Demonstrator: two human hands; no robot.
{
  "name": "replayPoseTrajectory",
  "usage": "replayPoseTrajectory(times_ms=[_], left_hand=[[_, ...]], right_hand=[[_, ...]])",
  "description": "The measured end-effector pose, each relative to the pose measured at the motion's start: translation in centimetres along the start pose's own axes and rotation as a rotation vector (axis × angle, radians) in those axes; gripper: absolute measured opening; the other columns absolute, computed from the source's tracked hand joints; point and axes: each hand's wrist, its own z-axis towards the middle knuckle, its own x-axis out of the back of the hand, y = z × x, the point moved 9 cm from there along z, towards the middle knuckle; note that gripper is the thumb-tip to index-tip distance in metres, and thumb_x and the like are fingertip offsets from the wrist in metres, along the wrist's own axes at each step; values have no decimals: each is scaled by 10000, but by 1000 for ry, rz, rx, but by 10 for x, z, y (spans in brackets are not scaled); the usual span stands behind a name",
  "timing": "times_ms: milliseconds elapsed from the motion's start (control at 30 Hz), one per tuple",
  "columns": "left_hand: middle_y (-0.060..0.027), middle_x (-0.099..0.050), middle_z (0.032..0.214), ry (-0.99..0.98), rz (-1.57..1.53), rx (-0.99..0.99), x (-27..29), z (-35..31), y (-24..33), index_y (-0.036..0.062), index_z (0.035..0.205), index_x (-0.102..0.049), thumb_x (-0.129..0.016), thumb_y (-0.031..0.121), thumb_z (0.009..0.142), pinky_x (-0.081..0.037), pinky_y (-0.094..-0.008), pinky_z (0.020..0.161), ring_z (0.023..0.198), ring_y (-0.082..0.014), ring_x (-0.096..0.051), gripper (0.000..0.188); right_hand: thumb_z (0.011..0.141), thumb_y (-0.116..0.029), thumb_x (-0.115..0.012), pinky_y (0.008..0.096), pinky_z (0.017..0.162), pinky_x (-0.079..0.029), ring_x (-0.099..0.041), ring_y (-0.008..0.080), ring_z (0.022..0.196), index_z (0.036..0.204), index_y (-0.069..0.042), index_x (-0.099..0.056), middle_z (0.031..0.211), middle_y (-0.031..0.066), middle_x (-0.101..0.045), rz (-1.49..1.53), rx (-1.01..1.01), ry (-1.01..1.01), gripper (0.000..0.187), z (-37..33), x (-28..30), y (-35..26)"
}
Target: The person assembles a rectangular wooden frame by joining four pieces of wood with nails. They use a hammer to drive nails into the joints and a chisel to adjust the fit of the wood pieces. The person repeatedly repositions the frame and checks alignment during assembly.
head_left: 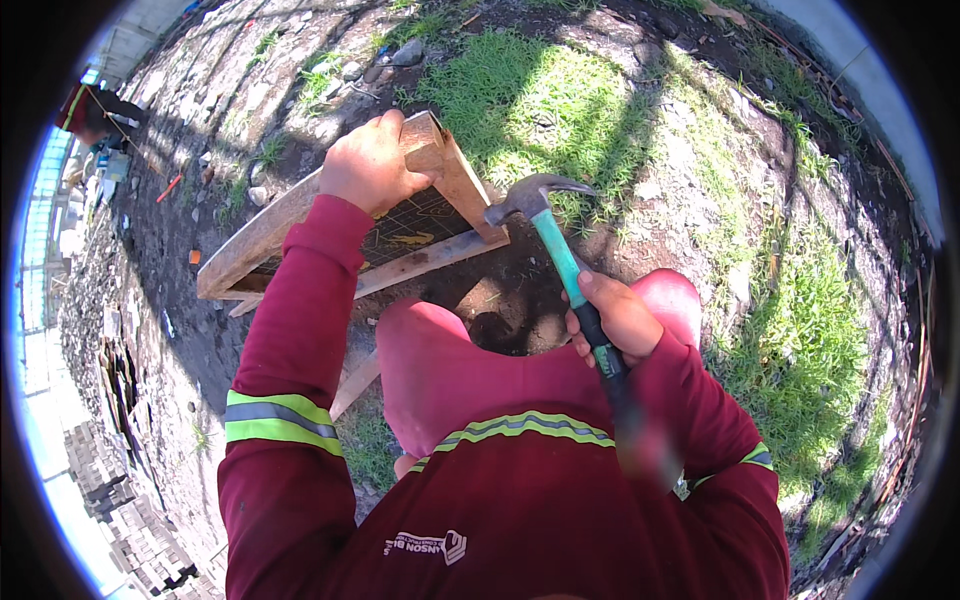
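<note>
My left hand (368, 165) is closed over the upper corner of a wooden frame (262, 240), which stands tilted in front of my knees. Dark wire mesh (405, 225) spans its inside, so it looks like a sifting screen. In my right hand (622, 318) is a claw hammer (556, 250) with a turquoise and black handle. Its steel head points up, close to the frame's right-hand corner but apart from it. The handle's lower end is blurred near my right forearm. My left fingertips are partly hidden behind the wood.
Rough soil with stones (408, 53) and grass patches (560, 100) surrounds me. Another person (78, 108) is at the far left. Stacked blocks (130, 525) lie at the lower left, near dark boards (117, 390). A pale wall (870, 80) curves along the right.
</note>
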Motion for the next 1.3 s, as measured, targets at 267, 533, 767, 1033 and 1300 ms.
replayPoseTrajectory(times_ms=[267, 533, 767, 1033, 1300], left_hand=[[-134, -615, 871, 33, -56, -20, 14, -15, 24, 42, 997, -538, -838, 370, 618, -518, -423, 729, 856, -330, -634, 585], [-117, -593, 861, -45, -59, 28, 22, -37, 55, 40, 940, -546, -841, 323, 603, -505, -407, 723, 821, -314, -615, 530], [-148, -594, 854, 2, -67, 49, 34, -48, 54, 37, 929, -554, -862, 294, 603, -492, -437, 694, 815, -357, -611, 517], [-144, -607, 837, -38, -77, 44, 22, -22, 25, 41, 926, -549, -855, 307, 612, -505, -429, 689, 803, -355, -620, 513], [-161, -634, 927, 23, -23, -16, 11, 2, -11, 39, 1035, -554, -830, 424, 633, -525, -418, 753, 873, -351, -639, 620]], right_hand=[[1012, -444, -346, 290, 478, -392, -411, 116, 487, 902, -120, -463, 655, -30, -435, 1317, -223, -57, 362, 74, -14, 41], [1009, -423, -402, 326, 418, -383, -418, 145, 443, 974, -123, -453, 651, 7, -437, 930, 179, -19, 306, 24, -23, 18], [1016, -386, -401, 280, 375, -405, -427, 110, 396, 971, -79, -451, 629, 14, -449, 361, 6, -201, 313, 24, -27, -6], [882, -364, -646, 449, 610, -475, -632, 363, 675, 1008, -69, -622, 706, 158, -624, -1219, 690, 202, 322, 23, 107, -130], [842, -581, -580, 434, 599, -482, -628, 298, 655, 762, -113, -613, 673, 72, -597, -1801, 899, -71, 476, 97, 76, -43]])
